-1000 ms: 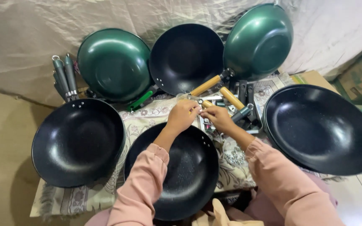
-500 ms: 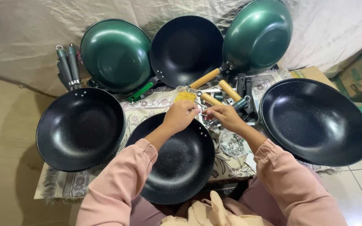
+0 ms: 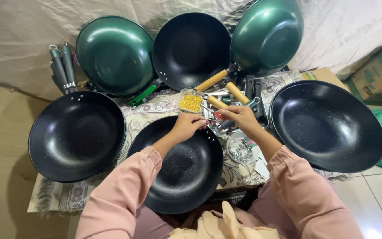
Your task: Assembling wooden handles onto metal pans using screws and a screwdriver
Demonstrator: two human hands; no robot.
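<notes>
— What sits nearest the person?

— A black wok at six o'clock, its near rim resting toward the lap, between two pink sleeves.

— And the hands?

— Both meet at the wok's far rim, about twelve o'clock on it. The left hand rests on the rim by the two rivet holes, fingers curled together; whether they pinch anything small I cannot tell. The right hand hovers just beside it, its fingers closed around a dark handle piece, partly hidden by the palm.

— Anything close by?

— At four o'clock from that hand, a clear round tub of silver screws; its contents are too small to sort out. At eleven o'clock, a clear bag of yellow bits.

— Farther out?

— Wooden handles lie in a jumble of tools at twelve o'clock, hard to separate. One black wok at nine o'clock, another at three. Behind, propped on a cloth backdrop, two green woks flank a black one; the right green one is cut off at the top edge. Grey-green handles stand at ten o'clock.
</notes>
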